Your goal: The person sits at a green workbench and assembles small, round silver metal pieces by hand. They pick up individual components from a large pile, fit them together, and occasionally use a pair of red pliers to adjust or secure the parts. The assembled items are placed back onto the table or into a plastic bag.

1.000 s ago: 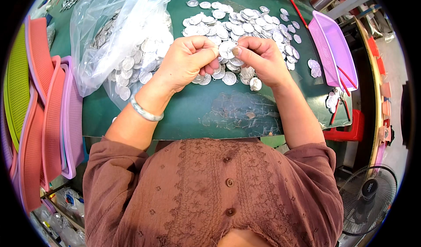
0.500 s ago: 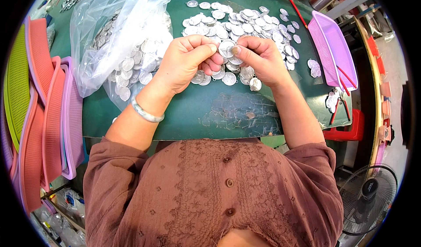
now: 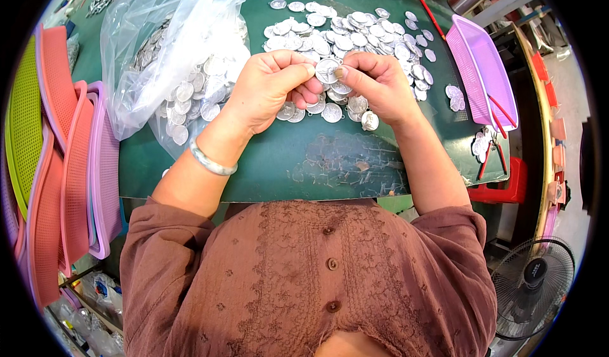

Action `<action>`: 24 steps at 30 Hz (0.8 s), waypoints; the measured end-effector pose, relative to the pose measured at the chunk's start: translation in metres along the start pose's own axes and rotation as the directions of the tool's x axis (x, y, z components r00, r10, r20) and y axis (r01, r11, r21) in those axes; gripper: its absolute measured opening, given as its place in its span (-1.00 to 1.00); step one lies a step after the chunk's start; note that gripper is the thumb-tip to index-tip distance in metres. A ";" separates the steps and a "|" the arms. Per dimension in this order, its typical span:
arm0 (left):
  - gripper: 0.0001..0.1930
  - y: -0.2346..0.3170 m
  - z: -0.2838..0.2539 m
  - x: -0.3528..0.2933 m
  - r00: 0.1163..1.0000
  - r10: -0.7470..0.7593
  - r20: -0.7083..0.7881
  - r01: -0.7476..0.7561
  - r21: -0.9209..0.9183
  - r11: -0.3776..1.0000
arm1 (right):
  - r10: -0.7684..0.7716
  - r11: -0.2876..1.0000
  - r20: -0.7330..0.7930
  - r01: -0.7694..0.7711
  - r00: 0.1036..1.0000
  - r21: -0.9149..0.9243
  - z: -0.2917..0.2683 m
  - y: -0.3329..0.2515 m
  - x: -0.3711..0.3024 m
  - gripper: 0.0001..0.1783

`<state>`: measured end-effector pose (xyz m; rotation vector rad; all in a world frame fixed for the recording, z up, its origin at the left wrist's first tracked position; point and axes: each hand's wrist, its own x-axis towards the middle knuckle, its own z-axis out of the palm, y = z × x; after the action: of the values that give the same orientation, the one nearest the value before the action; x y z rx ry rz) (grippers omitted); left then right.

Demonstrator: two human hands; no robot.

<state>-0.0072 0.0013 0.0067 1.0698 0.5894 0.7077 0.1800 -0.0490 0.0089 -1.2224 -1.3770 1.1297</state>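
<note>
Both hands meet over the green table (image 3: 304, 160) and pinch one round silver medallion (image 3: 327, 71) between thumbs and fingertips. My left hand (image 3: 269, 87) grips its left edge; a silver bangle (image 3: 209, 160) circles that wrist. My right hand (image 3: 374, 84) holds the right edge. Just beyond and under the hands lies a spread pile of several silver medallions (image 3: 355, 33). A few more lie below the fingers (image 3: 333, 111).
A clear plastic bag (image 3: 171, 59) with more medallions lies at the left. Stacked pink, orange and green mesh trays (image 3: 63, 167) stand along the left edge. A purple tray (image 3: 485, 71), red-handled pliers (image 3: 491, 157) and a floor fan (image 3: 533, 287) are at the right.
The hands have turned the medallion slightly between the fingertips; they stay in the same place over the pile.
</note>
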 end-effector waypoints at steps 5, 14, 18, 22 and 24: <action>-0.85 -0.001 -0.001 0.000 0.999 -0.052 -0.001 0.052 -0.031 0.998 | 0.055 0.998 -0.002 -0.055 0.998 -0.001 0.000 -0.002 0.000 -0.82; -0.84 -0.003 0.002 0.001 0.999 0.049 0.013 -0.050 0.088 0.995 | 0.207 0.966 -0.007 -0.203 0.978 0.157 -0.002 -0.003 0.000 -0.84; -0.83 -0.005 0.004 0.000 0.994 0.106 0.006 -0.106 0.191 0.976 | 0.211 0.956 0.005 -0.208 0.977 0.208 -0.004 -0.002 0.001 -0.85; -0.83 -0.005 0.004 -0.001 0.992 0.128 0.002 -0.124 0.266 0.956 | 0.207 0.959 0.000 -0.203 0.978 0.199 -0.003 -0.003 0.000 -0.86; -0.83 -0.007 0.002 0.000 0.990 0.141 0.009 -0.137 0.280 0.950 | 0.211 0.959 -0.005 -0.206 0.977 0.193 -0.003 -0.003 0.000 -0.86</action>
<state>-0.0041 -0.0023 0.0016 1.3818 0.6413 0.7684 0.1825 -0.0486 0.0125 -1.2572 -1.1094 1.3552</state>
